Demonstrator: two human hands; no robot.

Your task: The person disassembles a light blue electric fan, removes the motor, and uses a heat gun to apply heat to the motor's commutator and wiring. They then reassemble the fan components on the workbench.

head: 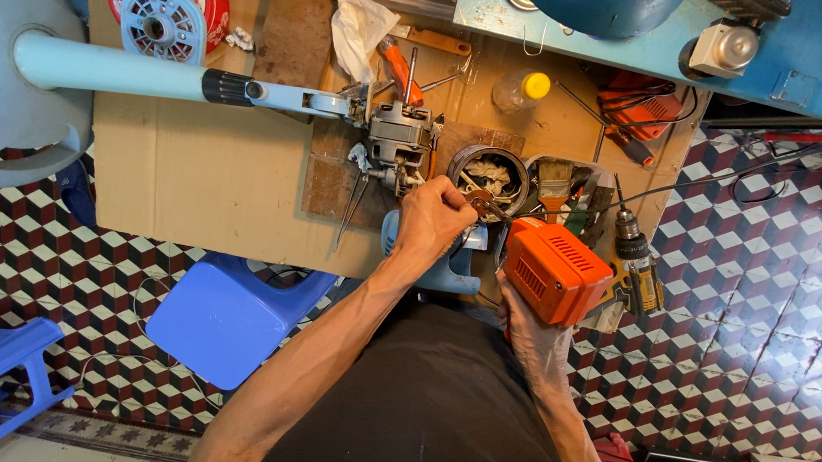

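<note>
Fingers of the left hand [435, 218] pinch together on a small metal part [480, 202] at the nose of the orange power tool [556, 270], wrist bent, forearm reaching forward. Right hand [526, 324] is wrapped on that tool from below. Just beyond the fingertips sit a round tin [489, 173] and a fan motor [401, 140].

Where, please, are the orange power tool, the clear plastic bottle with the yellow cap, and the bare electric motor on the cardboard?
Orange power tool [556, 271], head view, on its vented orange housing.
Clear plastic bottle with the yellow cap [522, 92], head view, on its clear body.
Bare electric motor [401, 138], head view, on its metal core.
</note>
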